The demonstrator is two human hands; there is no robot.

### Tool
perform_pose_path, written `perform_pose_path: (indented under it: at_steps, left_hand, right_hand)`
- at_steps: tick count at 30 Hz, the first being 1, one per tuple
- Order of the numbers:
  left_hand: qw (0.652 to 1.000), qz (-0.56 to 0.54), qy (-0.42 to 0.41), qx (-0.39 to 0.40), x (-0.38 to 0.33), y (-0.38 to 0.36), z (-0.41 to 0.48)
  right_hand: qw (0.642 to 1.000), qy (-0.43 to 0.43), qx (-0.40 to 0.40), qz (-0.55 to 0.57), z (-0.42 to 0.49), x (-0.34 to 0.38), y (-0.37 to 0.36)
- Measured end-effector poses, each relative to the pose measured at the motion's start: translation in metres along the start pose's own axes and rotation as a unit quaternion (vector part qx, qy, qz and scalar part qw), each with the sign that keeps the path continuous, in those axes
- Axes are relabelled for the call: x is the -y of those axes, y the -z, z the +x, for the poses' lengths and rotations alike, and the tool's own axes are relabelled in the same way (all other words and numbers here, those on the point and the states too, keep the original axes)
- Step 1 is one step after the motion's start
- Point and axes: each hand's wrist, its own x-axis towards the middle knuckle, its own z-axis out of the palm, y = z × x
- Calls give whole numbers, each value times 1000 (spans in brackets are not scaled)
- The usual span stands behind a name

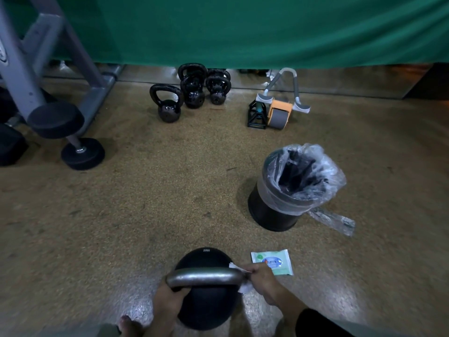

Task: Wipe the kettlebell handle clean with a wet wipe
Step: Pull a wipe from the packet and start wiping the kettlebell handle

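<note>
A black kettlebell (202,260) stands on the floor right below me, its grey metal handle (206,276) lying left to right across the top. My left hand (167,300) grips the handle's left end from beneath. My right hand (261,279) is wrapped around the handle's right end, shut on a white wet wipe (244,287); scraps of the wipe stick out above and below my fingers. The wet wipe packet (271,260), pale green with a blue label, lies flat on the floor just right of the kettlebell, partly behind my right hand.
A black bin lined with a clear bag (289,188) stands further off on the right. Several small black kettlebells (192,93) sit by the green curtain (243,27), with an orange ab roller (279,110) beside them. A dumbbell (73,139) and grey rack (36,57) are at left.
</note>
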Motion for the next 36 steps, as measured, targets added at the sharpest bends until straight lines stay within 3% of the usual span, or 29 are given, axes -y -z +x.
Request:
perform_pose_path:
  at_steps: [4, 10, 15, 21, 26, 29, 36]
  left_hand:
    - [1000, 12, 11, 6, 2, 0, 3]
    - [1000, 13, 5, 8, 4, 1, 4]
    - [1000, 4, 15, 20, 0, 4, 0]
    - [999, -10, 2, 30, -6, 5, -5]
    - [999, -1, 6, 40, 18, 3, 14]
    - [999, -4, 5, 49, 10, 6, 9]
    - [998, 10, -3, 62, 0, 16, -4]
  right_hand:
    - [998, 4, 32, -60, 6, 14, -6]
    - [999, 39, 19, 20, -8, 2, 5]
    - [999, 34, 12, -26, -9, 12, -2]
    - [997, 52, -9, 54, -22, 1, -1]
    - [991, 41, 130, 12, -24, 5, 5]
    - [985, 73, 157, -10, -29, 1, 7]
    - [982, 133, -12, -137, -15, -2, -3]
